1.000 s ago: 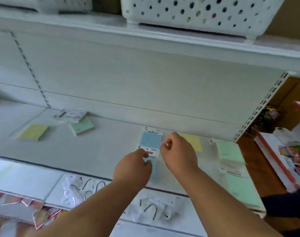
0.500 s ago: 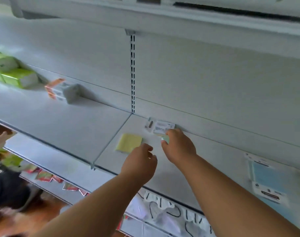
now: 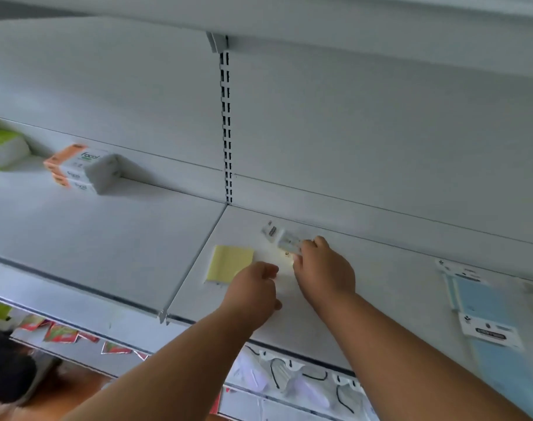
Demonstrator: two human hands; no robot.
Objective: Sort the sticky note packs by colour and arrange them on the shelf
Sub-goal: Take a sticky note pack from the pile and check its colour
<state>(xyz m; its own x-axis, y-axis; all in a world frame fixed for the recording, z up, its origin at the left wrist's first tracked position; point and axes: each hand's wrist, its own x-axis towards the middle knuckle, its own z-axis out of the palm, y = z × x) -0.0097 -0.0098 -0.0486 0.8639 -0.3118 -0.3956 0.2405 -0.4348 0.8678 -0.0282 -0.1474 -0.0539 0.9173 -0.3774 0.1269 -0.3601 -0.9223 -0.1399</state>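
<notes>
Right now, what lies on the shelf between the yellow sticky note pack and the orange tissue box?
In the head view, only bare white shelf lies between the yellow sticky note pack and the orange tissue box; a seam between two shelf boards crosses it.

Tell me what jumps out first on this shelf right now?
Both hands meet mid-shelf: the right hand grips a white-carded pack near the back panel, the left hand curled beside a yellow sticky note pack. Blue packs lie far right; an orange-and-white tissue pack sits far left.
</notes>
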